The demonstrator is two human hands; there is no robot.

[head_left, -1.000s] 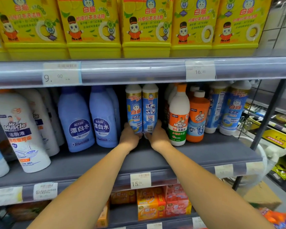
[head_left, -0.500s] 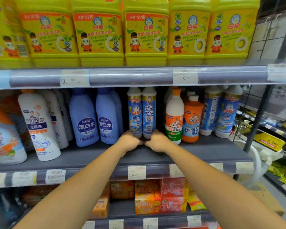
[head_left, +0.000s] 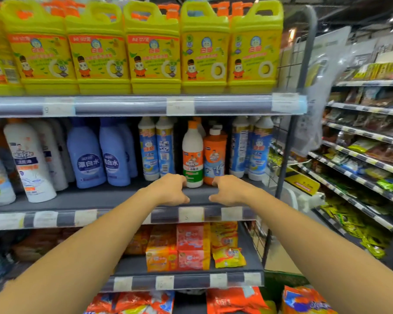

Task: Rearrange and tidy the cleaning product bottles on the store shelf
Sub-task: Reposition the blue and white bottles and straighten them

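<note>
On the middle shelf [head_left: 114, 197] stand two slim blue-and-white bottles [head_left: 156, 148], a white Mr Muscle bottle with an orange cap [head_left: 192, 152] and an orange bottle [head_left: 214, 156]. My left hand [head_left: 171, 189] hovers with curled fingers just in front of the white bottle's base, holding nothing. Below the orange bottle, my right hand [head_left: 228, 189] is likewise curled and empty. The two hands are a palm's width apart over the shelf's front edge.
Blue bleach bottles [head_left: 100, 155] and white Mr Muscle bottles [head_left: 28, 159] fill the shelf's left; more blue-and-white bottles [head_left: 251, 148] stand at its right. Yellow detergent jugs [head_left: 152, 51] line the shelf above. Soap packs [head_left: 186, 248] sit below. A snack rack [head_left: 361, 159] stands to the right.
Both hands have let go of the two slim blue-and-white bottles, moved right and drawn back toward the shelf edge, now apart. My head has pulled back, showing more shelving.
</note>
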